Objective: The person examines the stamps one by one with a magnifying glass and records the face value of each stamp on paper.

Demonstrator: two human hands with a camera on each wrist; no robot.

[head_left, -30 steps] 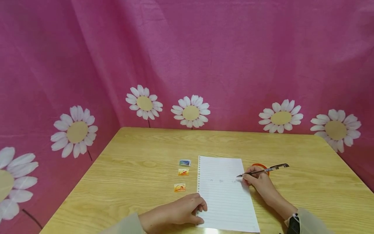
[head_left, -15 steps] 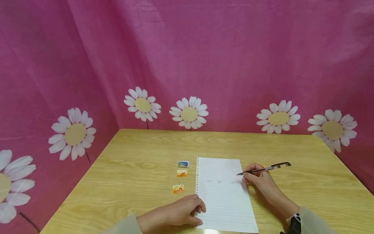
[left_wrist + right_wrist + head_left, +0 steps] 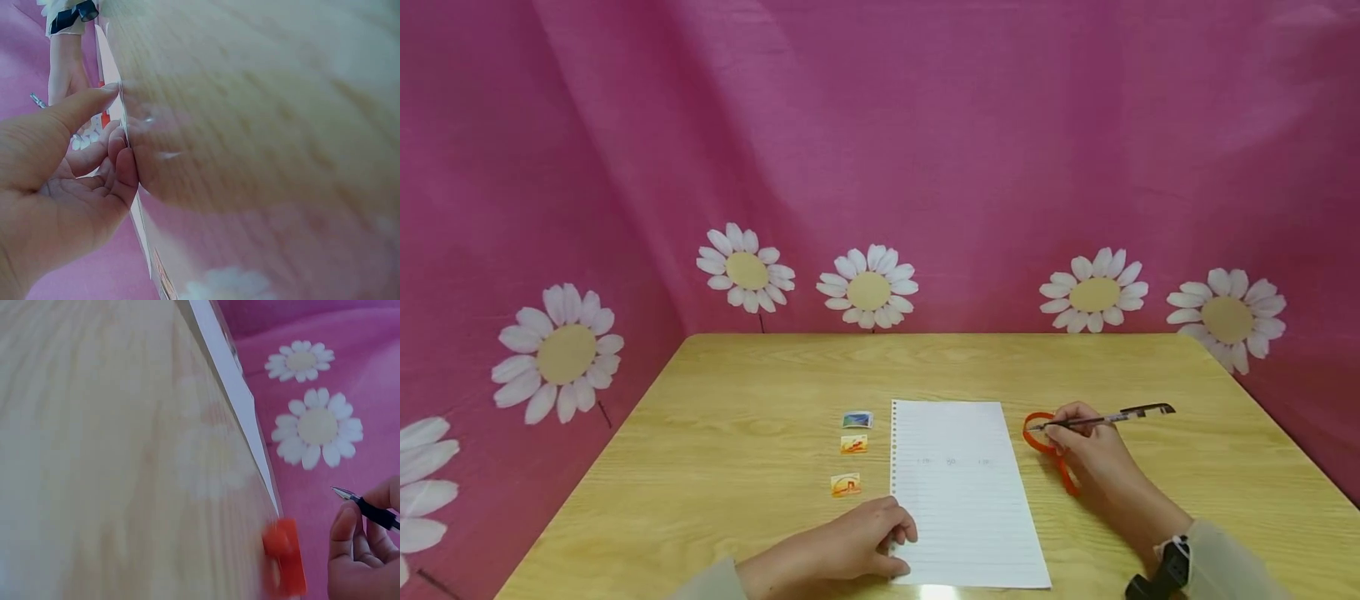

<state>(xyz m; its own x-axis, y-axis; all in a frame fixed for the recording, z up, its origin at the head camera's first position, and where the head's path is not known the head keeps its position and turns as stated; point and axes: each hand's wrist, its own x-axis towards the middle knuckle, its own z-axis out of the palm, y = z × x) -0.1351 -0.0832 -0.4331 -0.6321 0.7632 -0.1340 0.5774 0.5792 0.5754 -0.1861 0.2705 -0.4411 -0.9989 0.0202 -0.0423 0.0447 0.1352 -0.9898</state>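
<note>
In the head view my left hand (image 3: 861,537) rests at the lower left edge of a lined, hole-punched sheet of paper (image 3: 966,525), its fingers loosely bent. The left wrist view has that hand's thumb and fingertips against the surface. My right hand (image 3: 1101,454) pinches a black pen (image 3: 1138,411), tip pointing left, off the sheet's right side. In the right wrist view the pen's metal tip (image 3: 342,492) is raised above the table. Faint handwritten marks (image 3: 951,462) run across the sheet. Beneath the right hand lies an orange-red ring with a handle-like part (image 3: 1067,477), partly covered.
Left of the sheet lie a blue stamp-like picture (image 3: 857,420), a yellow-and-red one (image 3: 853,444) and, nearer me, an orange one (image 3: 846,484). The wooden table (image 3: 760,392) ends at a pink curtain (image 3: 925,150) printed with white flowers. A black device (image 3: 1168,571) is strapped to the right wrist.
My right hand has moved right with the pen, from over the sheet to beside it, uncovering more of the orange-red ring. My left hand stays on the sheet's edge. The head view has shifted slightly.
</note>
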